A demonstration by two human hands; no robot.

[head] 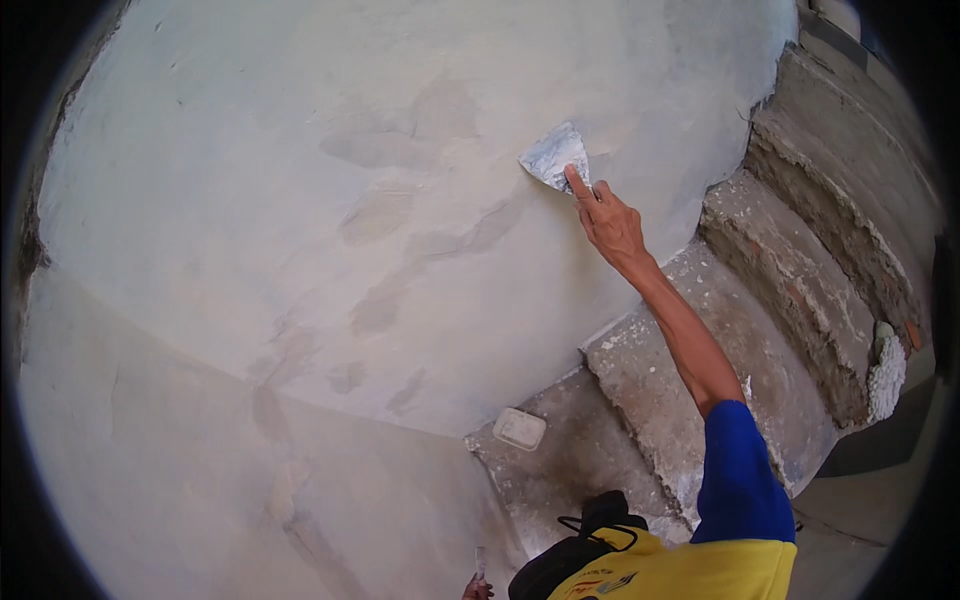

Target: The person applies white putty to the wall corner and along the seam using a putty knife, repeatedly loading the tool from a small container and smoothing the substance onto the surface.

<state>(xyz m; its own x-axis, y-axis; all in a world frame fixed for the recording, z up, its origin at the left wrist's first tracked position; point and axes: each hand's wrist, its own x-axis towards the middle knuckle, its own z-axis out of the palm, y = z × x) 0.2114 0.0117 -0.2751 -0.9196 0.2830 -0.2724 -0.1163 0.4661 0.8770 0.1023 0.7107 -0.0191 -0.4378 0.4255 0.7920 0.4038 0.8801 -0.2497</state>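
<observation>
My right hand (pixel 611 221) grips a putty knife (pixel 556 156) and holds its wide blade, coated with whitish filler, against the plastered wall (pixel 262 187). The forefinger lies along the blade. Darker patches and an uneven line of filler mark the wall to the left of the blade. At the bottom edge, my left hand (pixel 478 589) is partly cut off by the picture's rim. It holds a small upright tool (pixel 480 561) whose kind I cannot tell.
Rough concrete steps (pixel 697 330) spattered with white rise along the right side of the wall. A small whitish rectangular container or block (pixel 520 429) lies on a lower step. A white, shaggy object (pixel 887 379) sits at the far right, by the steps' edge.
</observation>
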